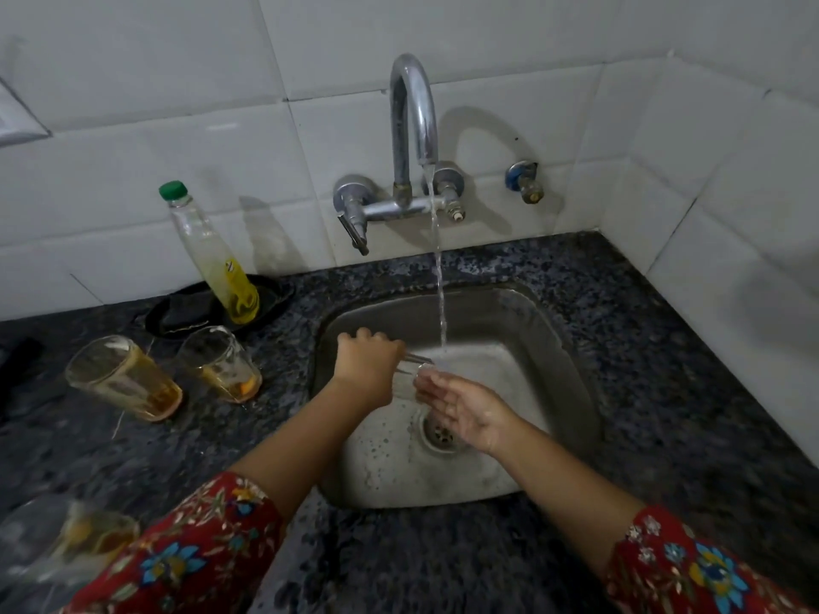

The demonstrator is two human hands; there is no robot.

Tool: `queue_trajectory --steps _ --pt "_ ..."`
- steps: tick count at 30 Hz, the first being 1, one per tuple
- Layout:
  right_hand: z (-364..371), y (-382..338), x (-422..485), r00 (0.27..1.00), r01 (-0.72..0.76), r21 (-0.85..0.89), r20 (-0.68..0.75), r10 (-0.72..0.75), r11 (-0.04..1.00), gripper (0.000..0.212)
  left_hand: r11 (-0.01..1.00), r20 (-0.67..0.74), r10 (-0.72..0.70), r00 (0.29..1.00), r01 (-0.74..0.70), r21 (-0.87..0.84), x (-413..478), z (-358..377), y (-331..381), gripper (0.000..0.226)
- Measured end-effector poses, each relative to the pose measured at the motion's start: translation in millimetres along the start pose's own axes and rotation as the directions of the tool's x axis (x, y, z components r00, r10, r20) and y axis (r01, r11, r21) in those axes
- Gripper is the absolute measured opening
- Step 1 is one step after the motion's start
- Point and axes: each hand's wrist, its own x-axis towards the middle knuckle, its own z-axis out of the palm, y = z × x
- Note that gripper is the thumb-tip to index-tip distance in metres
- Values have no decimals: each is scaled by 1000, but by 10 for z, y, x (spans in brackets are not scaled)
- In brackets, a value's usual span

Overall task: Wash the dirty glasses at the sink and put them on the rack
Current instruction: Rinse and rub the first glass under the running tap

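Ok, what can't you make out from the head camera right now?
1. Held glass: head view, mostly covered by left hand and right hand; cleanliness unclear.
2. Bottom-left glass: head view, blurred, cut by the frame edge.
3. Rack: outside the frame.
4. Dark object at left edge: cut off, unidentifiable.

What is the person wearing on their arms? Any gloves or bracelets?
The left sleeve and right sleeve are red cloth printed with blue, yellow and white flowers. The forearms below them are bare. The left hand and right hand have no gloves, and neither wrist shows a watch or bracelet.
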Motion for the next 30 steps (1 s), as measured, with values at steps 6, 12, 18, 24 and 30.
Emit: queue_trajectory --steps 6,12,18,24,30 --pt "-173 -176 75 676 581 -765 265 -688 276 37 341 168 165 972 104 -934 219 42 -86 33" --pt "-252 -662 236 576 498 -867 354 -737 -27 42 76 187 93 978 180 -981 505 77 176 49" --pt "101 -908 351 782 101 -995 65 -620 23 30 471 -125 -307 944 36 -882 488 107 409 44" --pt "-156 -997 278 492 639 -723 647 -583 -263 26 -56 -83 122 989 -77 -995 485 106 131 46" --pt "-145 -937 331 474 483 -854 439 -764 -191 43 39 -13 -40 999 -12 -999 512 -29 280 50"
